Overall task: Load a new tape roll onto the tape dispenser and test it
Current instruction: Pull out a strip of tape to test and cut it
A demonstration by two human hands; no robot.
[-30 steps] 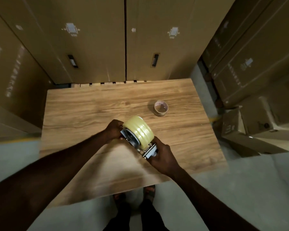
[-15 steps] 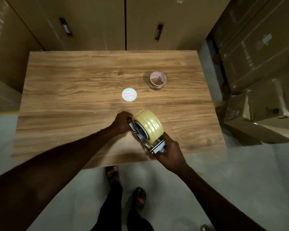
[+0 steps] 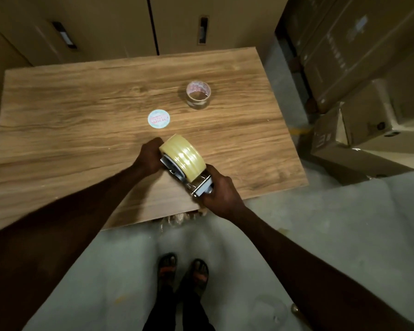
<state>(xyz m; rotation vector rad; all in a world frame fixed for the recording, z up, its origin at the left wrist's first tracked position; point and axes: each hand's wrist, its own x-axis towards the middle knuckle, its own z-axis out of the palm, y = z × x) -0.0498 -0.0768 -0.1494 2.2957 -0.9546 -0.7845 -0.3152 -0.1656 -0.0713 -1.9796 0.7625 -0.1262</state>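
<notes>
A full roll of yellowish clear tape [image 3: 183, 157] sits on the metal tape dispenser [image 3: 202, 187], held just above the near part of the wooden table [image 3: 81, 130]. My left hand [image 3: 150, 155] grips the roll's left side. My right hand [image 3: 221, 193] is closed round the dispenser's handle end, near the table's front edge. An empty cardboard tape core [image 3: 198, 94] stands upright further back on the table. A round white label disc [image 3: 158, 118] lies flat between the core and my hands.
Tall cardboard boxes [image 3: 110, 25] stand behind the table, and more cartons [image 3: 359, 134] are stacked to the right. Crumpled clear wrap [image 3: 177, 219] hangs under the table's front edge. My sandalled feet [image 3: 183, 273] stand on grey concrete floor.
The view has tilted down, so the table sits further up the frame and my feet show. The label disc has come into sight. Both hands keep their hold on the roll and dispenser.
</notes>
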